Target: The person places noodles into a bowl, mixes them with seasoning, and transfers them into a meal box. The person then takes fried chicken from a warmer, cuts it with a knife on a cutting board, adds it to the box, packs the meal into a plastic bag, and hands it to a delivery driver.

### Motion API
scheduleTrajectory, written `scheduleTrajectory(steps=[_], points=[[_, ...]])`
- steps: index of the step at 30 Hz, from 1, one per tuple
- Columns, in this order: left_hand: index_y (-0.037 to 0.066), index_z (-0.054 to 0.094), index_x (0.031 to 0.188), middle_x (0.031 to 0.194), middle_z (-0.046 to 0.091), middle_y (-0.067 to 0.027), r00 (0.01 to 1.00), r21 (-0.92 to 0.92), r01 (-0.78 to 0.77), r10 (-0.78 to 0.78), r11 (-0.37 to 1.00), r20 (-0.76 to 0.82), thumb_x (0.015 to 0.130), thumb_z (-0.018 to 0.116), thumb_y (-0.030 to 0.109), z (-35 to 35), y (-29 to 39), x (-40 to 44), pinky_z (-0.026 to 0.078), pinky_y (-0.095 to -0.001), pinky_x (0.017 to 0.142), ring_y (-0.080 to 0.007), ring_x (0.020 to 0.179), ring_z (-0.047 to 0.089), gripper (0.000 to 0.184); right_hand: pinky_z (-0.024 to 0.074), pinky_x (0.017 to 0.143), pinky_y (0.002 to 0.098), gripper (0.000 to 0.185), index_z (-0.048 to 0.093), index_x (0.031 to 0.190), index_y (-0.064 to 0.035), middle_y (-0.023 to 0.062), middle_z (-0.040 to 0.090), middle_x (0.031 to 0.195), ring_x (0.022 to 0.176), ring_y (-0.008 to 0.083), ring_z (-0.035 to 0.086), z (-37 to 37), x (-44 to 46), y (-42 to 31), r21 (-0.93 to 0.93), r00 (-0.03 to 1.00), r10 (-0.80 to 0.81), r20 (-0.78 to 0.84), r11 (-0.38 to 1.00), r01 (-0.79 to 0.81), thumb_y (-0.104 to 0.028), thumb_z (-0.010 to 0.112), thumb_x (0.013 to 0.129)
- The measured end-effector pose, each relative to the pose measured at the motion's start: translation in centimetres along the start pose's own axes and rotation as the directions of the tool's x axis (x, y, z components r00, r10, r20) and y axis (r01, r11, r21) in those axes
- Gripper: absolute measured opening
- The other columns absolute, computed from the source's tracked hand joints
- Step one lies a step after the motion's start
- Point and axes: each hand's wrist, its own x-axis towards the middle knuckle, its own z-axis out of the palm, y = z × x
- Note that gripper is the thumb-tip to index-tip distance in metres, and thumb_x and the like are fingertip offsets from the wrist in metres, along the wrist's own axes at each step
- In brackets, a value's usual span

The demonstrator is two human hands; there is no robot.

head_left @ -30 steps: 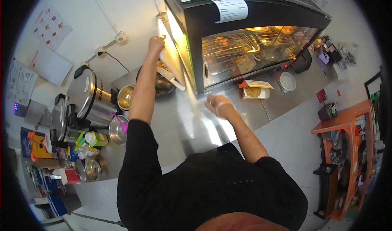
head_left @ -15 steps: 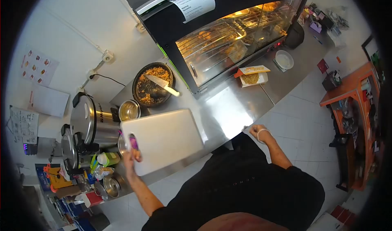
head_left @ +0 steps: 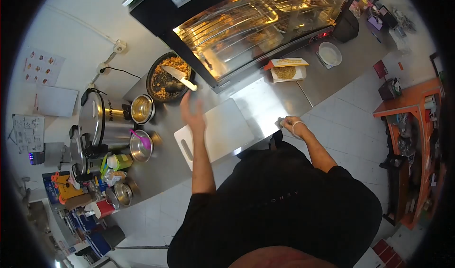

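Note:
My left hand (head_left: 193, 115) is blurred, above the left part of the white cutting board (head_left: 222, 125), its fingers apart and pointing at the knife (head_left: 180, 77). That knife, with a pale handle, lies across a round black pan (head_left: 161, 92) holding chopped browned food. The board lies on the steel counter, its handle slot towards the left. At the counter's front edge my right hand (head_left: 295, 125) is closed around a small dark greyish thing, too small to name. A whitish band circles the right wrist.
A lit glass food warmer (head_left: 251, 35) stands behind the counter's middle. An open carton of food (head_left: 286, 72) and a white bowl (head_left: 329, 54) are to the right. Left stand metal bowls (head_left: 142, 109), one with a pink utensil (head_left: 141, 138), and large cookers (head_left: 106, 118).
My left hand has let go of the cutting board's handle slot and moved up and right towards the knife. The board has shifted right and lies on the counter. The view has shifted slightly.

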Motion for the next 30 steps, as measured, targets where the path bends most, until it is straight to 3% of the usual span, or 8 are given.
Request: scheduleTrajectory(steps=[4,7,11,15,20,26,29,30], points=[[-0.001,0.014,0.145,0.144,0.027,-0.0242,0.987,-0.194,-0.034,0.003,0.980,-0.160,0.081,0.073,0.016,13.7,9.4,3.4,0.020,-0.0434,0.113,-0.0338,0.136,0.027,0.088,0.0495,0.074,0.0383,0.029,0.065,0.094,-0.0016,0.0196,0.067,0.090,0.082,0.0336,0.064,-3.9,-1.3,2.1,-0.077,0.988,-0.049,-0.145,0.996,0.038,-0.030,0.059,0.089],[-0.005,0.010,0.143,0.142,0.025,-0.0242,0.927,-0.064,-0.077,0.048,0.995,-0.372,0.080,0.074,0.015,17.9,10.0,3.9,0.018,-0.0420,0.113,-0.0330,0.134,0.027,0.093,0.0491,0.070,0.0386,0.029,0.064,0.092,-0.0010,0.0188,0.066,0.087,0.077,0.0333,0.064,-6.2,-2.4,5.8,-0.021,0.965,-0.030,-0.259,0.999,0.025,-0.030,0.061,0.089],[0.000,0.010,0.146,0.143,0.025,-0.0231,0.959,-0.153,-0.075,0.029,0.985,-0.281,0.080,0.072,0.018,21.4,9.2,3.8,0.025,-0.0466,0.107,-0.0319,0.130,0.031,0.092,0.0434,0.056,0.0325,0.018,0.063,0.085,0.0013,0.0096,0.055,0.065,0.059,0.0153,0.051,-8.3,-3.7,7.1,0.008,0.889,-0.153,-0.432,0.985,0.173,-0.016,0.062,0.089],[0.004,-0.002,0.148,0.144,0.031,-0.0194,0.990,-0.053,-0.122,0.118,0.991,-0.080,0.086,0.064,0.016,27.5,10.8,3.2,0.027,-0.0472,0.105,-0.0311,0.128,0.040,0.091,0.0481,0.061,0.0333,0.009,0.063,0.086,0.0001,0.0128,0.063,0.081,0.066,0.0251,0.060,-10.3,0.2,5.1,-0.151,0.743,-0.401,-0.536,0.911,0.383,-0.008,0.061,0.087],[0.004,0.005,0.147,0.145,0.035,-0.0200,0.993,-0.551,-0.109,0.120,0.827,-0.017,0.092,0.054,0.014,32.7,8.5,1.7,0.030,-0.0423,0.107,-0.0289,0.128,0.042,0.074,0.0500,0.070,0.0408,0.006,0.062,0.085,0.0001,0.0169,0.063,0.084,0.076,0.0338,0.062,-11.1,7.7,3.0,-0.334,0.438,-0.679,-0.588,0.698,0.634,-0.005,0.062,0.081],[-0.002,0.030,0.139,0.134,0.044,-0.0179,0.972,-0.264,0.192,-0.147,0.945,0.181,0.090,0.053,0.001,24.9,1.1,-11.8,0.036,-0.0382,0.105,-0.0266,0.124,0.046,0.055,0.0491,0.078,0.0447,0.024,0.060,0.098,-0.0001,0.0189,0.061,0.095,0.087,0.0377,0.060,-18.2,13.3,-16.5,-0.668,-0.112,-0.896,-0.430,0.232,0.707,-0.007,0.066,0.076],[-0.003,0.035,0.133,0.142,0.038,-0.0182,0.841,-0.262,0.526,-0.449,0.809,0.303,0.092,0.051,-0.002,17.7,3.0,-19.3,0.034,-0.0377,0.107,-0.0257,0.128,0.042,0.044,0.0475,0.088,0.0431,0.023,0.061,0.105,0.0035,0.0227,0.061,0.108,0.103,0.0402,0.058,-22.2,12.2,-29.0,-0.721,-0.099,-0.912,-0.398,0.244,0.648,-0.009,0.052,0.087],[-0.003,0.036,0.132,0.136,0.044,-0.0169,0.803,-0.161,0.553,-0.471,0.818,0.365,0.092,0.052,-0.001,15.0,1.9,-22.2,0.039,-0.0385,0.104,-0.0258,0.125,0.045,0.043,0.0463,0.091,0.0451,0.031,0.059,0.113,0.0022,0.0244,0.057,0.117,0.109,0.0405,0.055,-23.8,13.0,-32.1,-0.736,0.437,-0.830,-0.346,0.529,0.423,-0.015,0.047,0.090]])
